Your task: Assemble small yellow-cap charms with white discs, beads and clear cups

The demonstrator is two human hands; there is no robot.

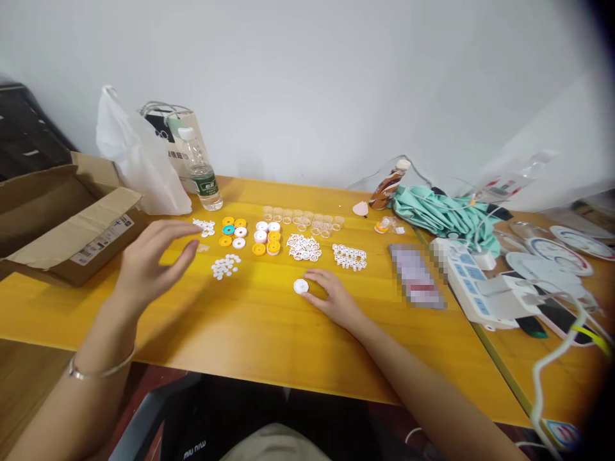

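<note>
My right hand (331, 298) rests low over the table, thumb and fingers closed about the edge of a small white round plastic piece (301, 287). My left hand (156, 259) hovers at the left, thumb and forefinger apart with nothing visible between them. Close to its fingertips lie small white parts (206, 226), tiny tan bits (203, 248) and scattered white discs (225, 266). Orange, white and teal round cases (228, 230) stand in groups; more white and yellow ones (261, 236) are beside them. White gear-like pieces (303, 248) and white toothed pieces (350, 257) form two piles.
Clear ring-shaped caps (302, 218) line up behind the piles. An open cardboard box (96, 237), plastic bag (139, 160) and water bottle (204, 176) stand left. To the right are a brown bottle (388, 186), blurred-out phone (417, 275), green cloth (437, 214) and power strip (466, 282).
</note>
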